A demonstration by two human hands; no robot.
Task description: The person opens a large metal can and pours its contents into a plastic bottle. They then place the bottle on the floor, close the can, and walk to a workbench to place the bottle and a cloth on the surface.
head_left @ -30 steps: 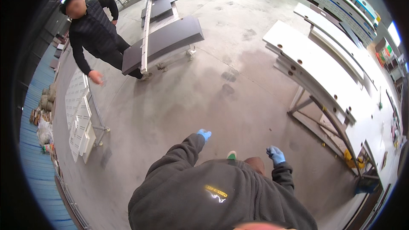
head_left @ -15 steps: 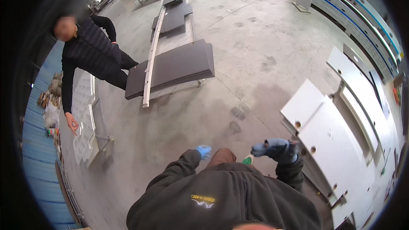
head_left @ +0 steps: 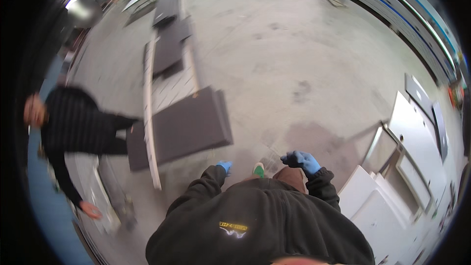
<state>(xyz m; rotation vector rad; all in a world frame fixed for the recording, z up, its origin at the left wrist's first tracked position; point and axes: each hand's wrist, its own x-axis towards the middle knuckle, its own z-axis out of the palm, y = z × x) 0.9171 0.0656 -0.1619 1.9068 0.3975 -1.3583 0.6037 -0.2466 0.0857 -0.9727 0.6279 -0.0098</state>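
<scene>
From where I stand, a smudged grey concrete floor (head_left: 265,68) spreads around the stack of dark boards (head_left: 189,127), which lies across a pale rack (head_left: 149,103). White panels (head_left: 368,216) sit well to the stack's right; a long blue-striped machine (head_left: 392,24) stands far beyond it, also rightward. Left of the stack, a blurred co-worker (head_left: 73,118) has one arm lowered.

The wearer's left hand (head_left: 225,167), blue-gloved, hangs near the stack's right end, apart from it; I can't tell whether it's open. Farther right of the stack, the right hand (head_left: 303,161) is forward, fingers loosely bent, empty. The wearer's dark jacket (head_left: 255,211) has yellow lettering (head_left: 233,226) on its chest.
</scene>
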